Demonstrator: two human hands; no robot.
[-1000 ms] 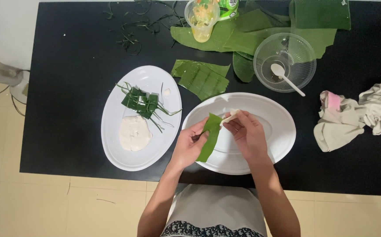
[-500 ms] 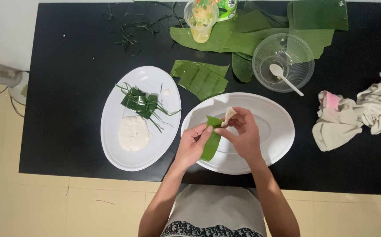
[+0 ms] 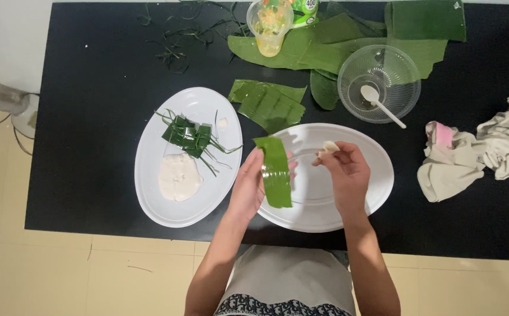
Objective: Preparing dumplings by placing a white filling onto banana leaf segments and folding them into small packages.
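Pinching glossy leaf strip [image 3: 275, 171], doughy lump [image 3: 329, 147]

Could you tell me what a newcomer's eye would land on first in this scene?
Probably the green leaf strip held upright in the left hand over the oval plate at the table's near edge, while the right hand pinches a small white lump beside it. Next, the left plate with folded leaf parcels and a white dough patch.
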